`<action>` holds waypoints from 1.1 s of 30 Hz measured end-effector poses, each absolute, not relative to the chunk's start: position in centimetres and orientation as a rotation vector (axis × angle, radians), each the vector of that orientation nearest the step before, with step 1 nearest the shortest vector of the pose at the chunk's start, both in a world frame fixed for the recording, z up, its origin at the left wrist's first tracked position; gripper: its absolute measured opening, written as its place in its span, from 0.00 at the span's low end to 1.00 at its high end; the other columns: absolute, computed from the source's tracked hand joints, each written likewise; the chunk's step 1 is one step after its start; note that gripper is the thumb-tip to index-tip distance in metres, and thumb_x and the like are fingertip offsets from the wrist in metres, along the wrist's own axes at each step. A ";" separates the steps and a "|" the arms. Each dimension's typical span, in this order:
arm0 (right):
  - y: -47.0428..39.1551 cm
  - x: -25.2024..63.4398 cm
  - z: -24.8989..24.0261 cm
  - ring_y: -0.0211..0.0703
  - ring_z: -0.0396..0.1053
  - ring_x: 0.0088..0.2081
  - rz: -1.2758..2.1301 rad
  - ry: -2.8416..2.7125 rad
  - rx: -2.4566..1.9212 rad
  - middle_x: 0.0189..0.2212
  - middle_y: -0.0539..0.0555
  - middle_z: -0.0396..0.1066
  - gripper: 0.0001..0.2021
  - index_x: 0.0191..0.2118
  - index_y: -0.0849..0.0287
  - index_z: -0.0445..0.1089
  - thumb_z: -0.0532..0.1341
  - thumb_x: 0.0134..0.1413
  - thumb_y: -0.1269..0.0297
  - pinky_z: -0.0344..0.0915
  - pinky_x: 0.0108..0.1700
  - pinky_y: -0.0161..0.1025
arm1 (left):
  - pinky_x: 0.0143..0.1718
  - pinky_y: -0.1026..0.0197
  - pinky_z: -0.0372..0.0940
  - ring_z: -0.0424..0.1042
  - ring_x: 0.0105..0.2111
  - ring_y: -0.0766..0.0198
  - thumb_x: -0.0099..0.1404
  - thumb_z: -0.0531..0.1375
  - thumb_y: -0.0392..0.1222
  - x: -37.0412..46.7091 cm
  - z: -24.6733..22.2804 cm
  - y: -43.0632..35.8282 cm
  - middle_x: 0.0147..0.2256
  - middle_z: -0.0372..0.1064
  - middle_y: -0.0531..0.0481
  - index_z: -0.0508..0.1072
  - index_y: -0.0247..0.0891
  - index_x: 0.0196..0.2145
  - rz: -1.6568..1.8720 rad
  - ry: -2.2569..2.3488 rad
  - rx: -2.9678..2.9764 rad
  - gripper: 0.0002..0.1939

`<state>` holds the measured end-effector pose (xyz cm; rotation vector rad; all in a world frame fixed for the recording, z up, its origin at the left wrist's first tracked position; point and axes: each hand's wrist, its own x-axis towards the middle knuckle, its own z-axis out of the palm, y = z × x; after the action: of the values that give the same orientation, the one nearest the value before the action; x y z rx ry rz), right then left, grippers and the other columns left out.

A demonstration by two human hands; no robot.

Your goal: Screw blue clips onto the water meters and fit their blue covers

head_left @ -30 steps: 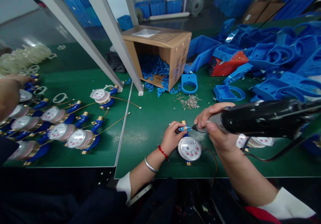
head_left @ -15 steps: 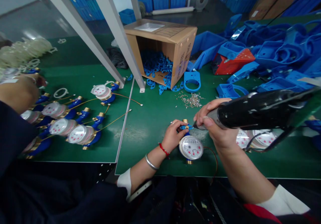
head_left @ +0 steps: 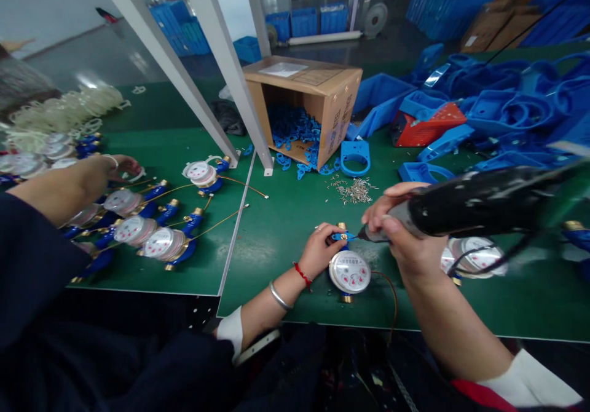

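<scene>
A round water meter (head_left: 350, 272) with a clear face lies on the green bench in front of me, its brown wire trailing to the right. My left hand (head_left: 320, 249) pinches a small blue valve handle (head_left: 340, 237) against the brass-ended valve above the dial. Wrapped round the grey nose of a black electric screwdriver (head_left: 465, 209), my right hand (head_left: 405, 230) holds the tool almost level. Its tip points left, close to the blue handle's right end; whether they touch I cannot tell. A pile of small screws (head_left: 354, 190) lies beyond my hands.
A cardboard box (head_left: 343, 117) on its side spills blue handles. Blue plastic rings (head_left: 502, 101) heap up at right, near a red bin (head_left: 428, 126). Grey posts (head_left: 230, 67) stand left of the box. At left, a co-worker's hand (head_left: 124, 166) is over several meters (head_left: 163, 243).
The view has shifted slightly. The co-worker's hand has moved right, over the meters at left. My hands keep nearly the same places at the valve.
</scene>
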<state>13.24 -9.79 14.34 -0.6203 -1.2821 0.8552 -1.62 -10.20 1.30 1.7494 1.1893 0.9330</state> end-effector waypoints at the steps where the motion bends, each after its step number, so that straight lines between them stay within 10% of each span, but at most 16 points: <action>1: -10.1 13.5 14.9 0.36 0.63 0.20 0.829 -1.246 -0.584 0.20 0.44 0.65 0.15 0.42 0.53 0.65 0.65 0.44 0.64 0.66 0.26 0.40 | 0.36 0.63 0.63 0.66 0.35 0.66 0.60 0.61 0.41 -1.9 1.4 -10.1 0.38 0.66 0.48 0.72 0.38 0.41 0.927 1.177 1.753 0.11; 20: -15.8 17.6 16.3 0.40 0.62 0.19 0.597 -1.168 -0.581 0.18 0.47 0.65 0.16 0.41 0.55 0.68 0.64 0.41 0.68 0.64 0.22 0.44 | 0.49 0.51 0.59 0.67 0.36 0.58 0.55 0.58 0.27 1.9 0.4 3.3 0.28 0.67 0.46 0.68 0.36 0.22 0.799 1.330 2.091 0.08; 33: -13.1 15.5 18.8 0.37 0.58 0.17 0.702 -1.038 -0.435 0.17 0.45 0.63 0.13 0.37 0.53 0.68 0.64 0.41 0.64 0.60 0.19 0.40 | 0.38 0.62 0.66 0.70 0.31 0.69 0.60 0.61 0.39 -2.7 6.2 -7.4 0.33 0.70 0.46 0.70 0.32 0.39 0.723 0.766 0.902 0.10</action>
<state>15.49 -13.13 18.82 -0.4351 -1.0376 0.7021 -2.67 -7.44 6.19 0.9019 0.7660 0.7231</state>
